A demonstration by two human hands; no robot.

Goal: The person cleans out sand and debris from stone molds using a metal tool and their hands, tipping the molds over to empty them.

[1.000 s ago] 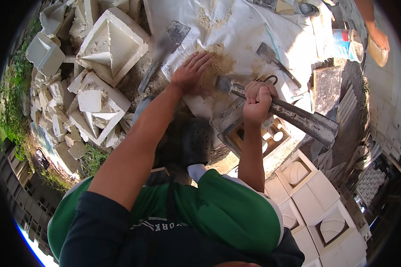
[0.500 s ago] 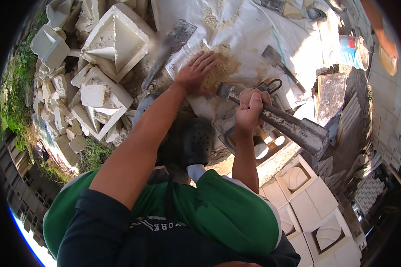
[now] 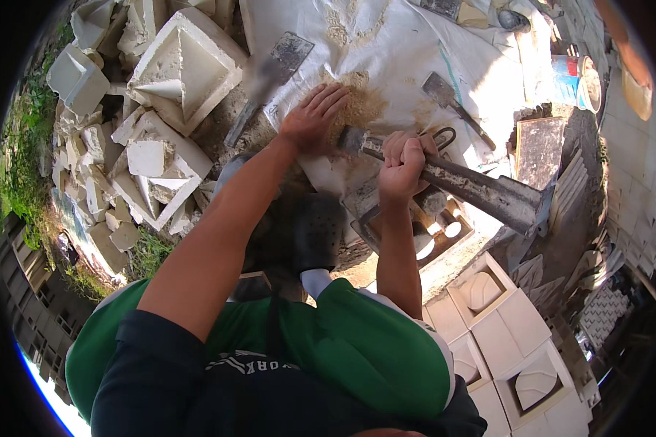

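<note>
My left hand [image 3: 312, 122] lies flat with its fingers stretched out, on or just above a patch of tan sand [image 3: 363, 105] on a white woven sheet [image 3: 397, 47]. Wrapped round a long, dusty grey metal tool [image 3: 481, 191], my right hand [image 3: 403, 162] is closed near its narrower end. That end points toward my left hand, while the broad end reaches out to the right; I cannot tell the tool's exact kind. Below the tool sits a tray-like box [image 3: 463, 237] with round pieces in it, partly hidden by my right forearm.
Broken white blocks and hollow square moulds [image 3: 186, 69] are piled at left. A flat-bladed tool [image 3: 291, 57] and a small scraper [image 3: 442, 91] lie on the sheet. Pale square blocks [image 3: 506, 328] stand at lower right. A paint bucket [image 3: 579, 81] and another person's arm [image 3: 623, 40] are at far right.
The metal tool has turned slightly in my right hand, and its narrow end is nearer my left hand. My left hand stays flat by the sand. The whole view has shifted a little.
</note>
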